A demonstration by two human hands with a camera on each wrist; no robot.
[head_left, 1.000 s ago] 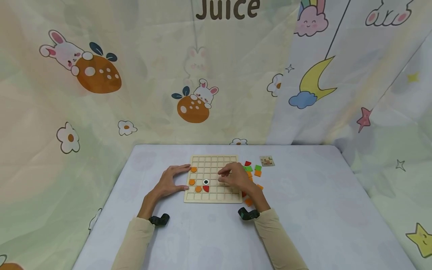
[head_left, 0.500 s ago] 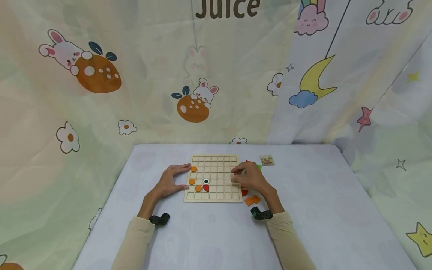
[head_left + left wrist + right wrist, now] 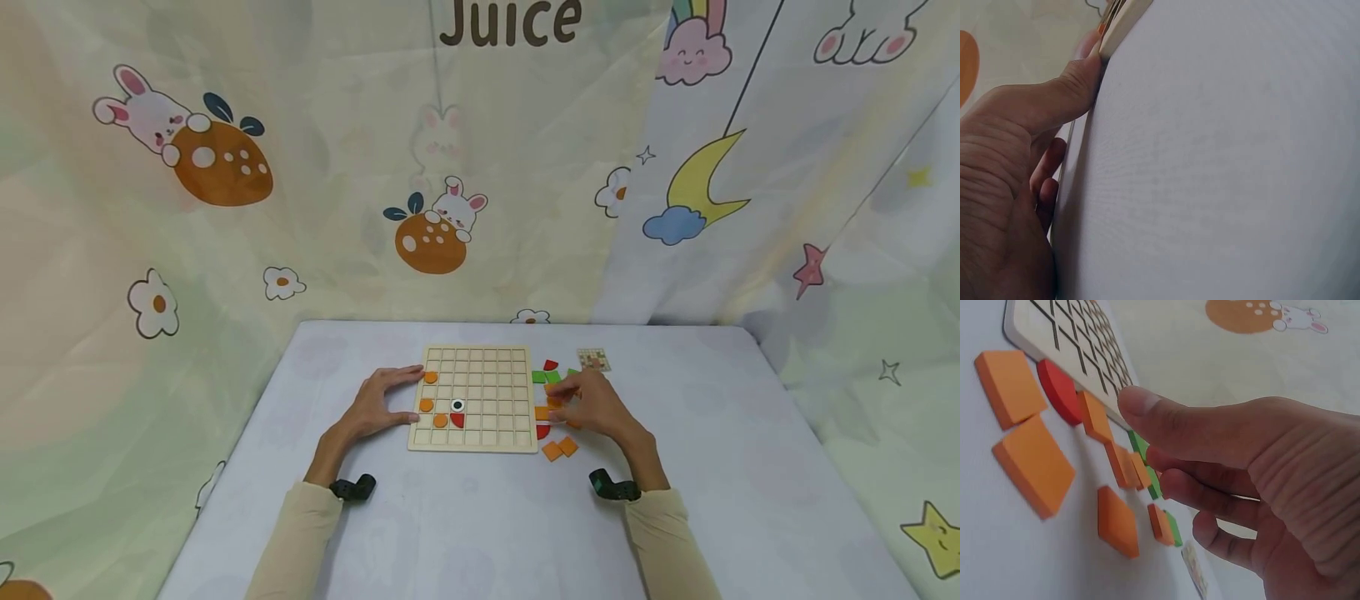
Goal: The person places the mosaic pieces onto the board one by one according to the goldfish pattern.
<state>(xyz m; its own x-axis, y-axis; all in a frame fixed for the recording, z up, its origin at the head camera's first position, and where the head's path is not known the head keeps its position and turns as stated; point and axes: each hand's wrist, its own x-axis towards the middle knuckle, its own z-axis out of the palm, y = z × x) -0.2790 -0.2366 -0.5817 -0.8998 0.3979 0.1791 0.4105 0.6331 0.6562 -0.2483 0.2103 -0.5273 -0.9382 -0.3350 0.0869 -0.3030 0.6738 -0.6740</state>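
A pale wooden grid board lies on the table. On it are three round orange pieces near the left side, a white disc with a black centre, and a red quarter-round piece. My left hand rests at the board's left edge, thumb and fingers spread and touching it. My right hand hovers over the loose orange square tiles right of the board. Its thumb and fingertips are apart, and nothing shows between them; it hides part of the tiles.
Green tiles and a red piece lie off the board's upper right. Another red piece and two orange tiles are nearer the front. A small patterned card lies behind my right hand. A printed cloth hangs behind.
My right hand has moved right, from above the board to over the loose tiles. My left hand has stayed at the board's left edge, and the pieces on the board look unchanged.
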